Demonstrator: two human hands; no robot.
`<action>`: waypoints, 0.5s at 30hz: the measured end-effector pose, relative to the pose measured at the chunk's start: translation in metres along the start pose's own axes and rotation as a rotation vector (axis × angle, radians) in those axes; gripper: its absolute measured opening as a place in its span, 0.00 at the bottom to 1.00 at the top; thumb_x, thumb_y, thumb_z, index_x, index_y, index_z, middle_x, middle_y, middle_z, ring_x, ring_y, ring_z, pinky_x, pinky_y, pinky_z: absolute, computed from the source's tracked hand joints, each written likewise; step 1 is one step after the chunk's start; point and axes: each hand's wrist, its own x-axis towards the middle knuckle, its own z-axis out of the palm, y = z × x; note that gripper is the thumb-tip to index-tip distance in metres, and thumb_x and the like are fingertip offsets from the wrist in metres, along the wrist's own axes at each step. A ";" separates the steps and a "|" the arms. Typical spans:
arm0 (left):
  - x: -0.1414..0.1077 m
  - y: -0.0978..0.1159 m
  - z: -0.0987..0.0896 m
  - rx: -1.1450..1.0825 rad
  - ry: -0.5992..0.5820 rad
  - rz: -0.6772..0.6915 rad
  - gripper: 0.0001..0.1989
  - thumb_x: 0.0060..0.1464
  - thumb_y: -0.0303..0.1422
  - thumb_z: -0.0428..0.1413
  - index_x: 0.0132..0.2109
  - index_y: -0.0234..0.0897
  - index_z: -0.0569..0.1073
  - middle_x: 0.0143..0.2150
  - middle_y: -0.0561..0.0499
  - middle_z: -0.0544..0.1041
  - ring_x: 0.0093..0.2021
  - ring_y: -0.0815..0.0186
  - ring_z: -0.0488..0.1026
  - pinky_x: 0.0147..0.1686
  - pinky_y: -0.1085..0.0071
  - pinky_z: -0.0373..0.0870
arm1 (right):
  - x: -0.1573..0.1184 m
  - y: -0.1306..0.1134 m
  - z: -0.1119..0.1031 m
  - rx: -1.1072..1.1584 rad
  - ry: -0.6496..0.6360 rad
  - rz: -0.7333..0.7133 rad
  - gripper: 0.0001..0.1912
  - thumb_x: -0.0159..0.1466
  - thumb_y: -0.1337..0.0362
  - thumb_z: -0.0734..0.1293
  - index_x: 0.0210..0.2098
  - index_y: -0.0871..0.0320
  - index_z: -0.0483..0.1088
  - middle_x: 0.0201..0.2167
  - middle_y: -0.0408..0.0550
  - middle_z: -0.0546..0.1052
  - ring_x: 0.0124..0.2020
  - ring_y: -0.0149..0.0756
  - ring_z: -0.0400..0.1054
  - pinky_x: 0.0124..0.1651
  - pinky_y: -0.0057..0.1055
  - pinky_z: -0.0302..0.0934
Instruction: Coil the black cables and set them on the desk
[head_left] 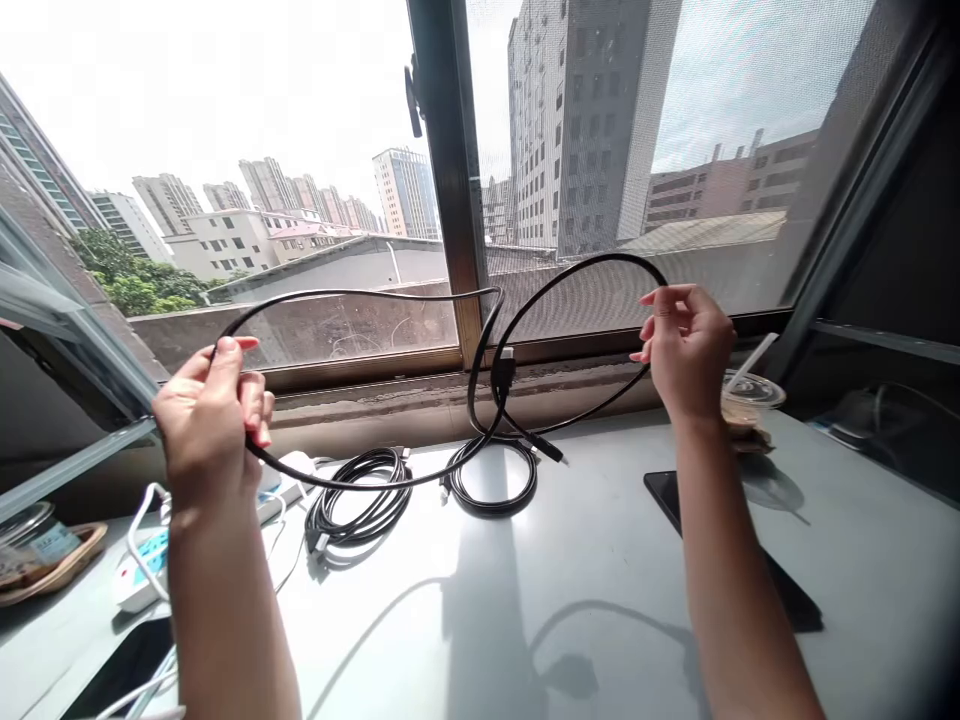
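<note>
Between my raised hands hangs a black cable (390,487), spread into wide loops above the table. My left hand (217,395) is closed round one loop at the left. On the right, my right hand (686,335) pinches the other loop between thumb and fingers. The loops cross near the middle, where a black plug (505,372) dangles and a second, slimmer plug (549,448) points down to the right. Below lie two coiled black cables: a thicker coil (319,520) at the left and a smaller coil (491,510) beside it.
A white power strip (139,585) with cords and a dark phone (124,670) lie at the left. At the right are a black tablet-like slab (787,590) and a lidded cup with a straw (754,390). A window (450,200) stands behind the table.
</note>
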 end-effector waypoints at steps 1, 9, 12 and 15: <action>-0.003 0.001 0.003 0.025 -0.033 -0.015 0.07 0.57 0.32 0.53 0.33 0.33 0.71 0.07 0.63 0.54 0.07 0.76 0.45 0.07 0.77 0.40 | -0.001 -0.003 0.000 0.022 -0.022 0.002 0.16 0.64 0.51 0.60 0.33 0.58 0.69 0.18 0.39 0.64 0.14 0.25 0.57 0.16 0.24 0.55; -0.033 -0.001 0.031 0.215 -0.391 -0.128 0.17 0.52 0.43 0.57 0.39 0.32 0.77 0.10 0.63 0.52 0.09 0.78 0.46 0.09 0.78 0.38 | -0.020 -0.032 0.013 0.120 -0.145 -0.044 0.16 0.63 0.51 0.62 0.33 0.57 0.72 0.17 0.38 0.64 0.10 0.23 0.54 0.12 0.24 0.47; -0.045 -0.002 0.042 0.311 -0.495 -0.113 0.17 0.51 0.44 0.58 0.38 0.33 0.78 0.12 0.61 0.54 0.11 0.78 0.47 0.09 0.78 0.39 | -0.023 -0.034 0.016 0.197 -0.167 -0.006 0.15 0.63 0.51 0.63 0.32 0.56 0.71 0.15 0.37 0.62 0.09 0.24 0.54 0.11 0.24 0.47; -0.052 -0.001 0.050 0.324 -0.545 -0.132 0.16 0.53 0.43 0.56 0.38 0.33 0.77 0.12 0.61 0.55 0.11 0.78 0.48 0.09 0.78 0.40 | -0.022 -0.031 0.019 0.309 -0.176 -0.005 0.14 0.62 0.52 0.64 0.31 0.55 0.69 0.14 0.36 0.62 0.11 0.25 0.58 0.13 0.24 0.53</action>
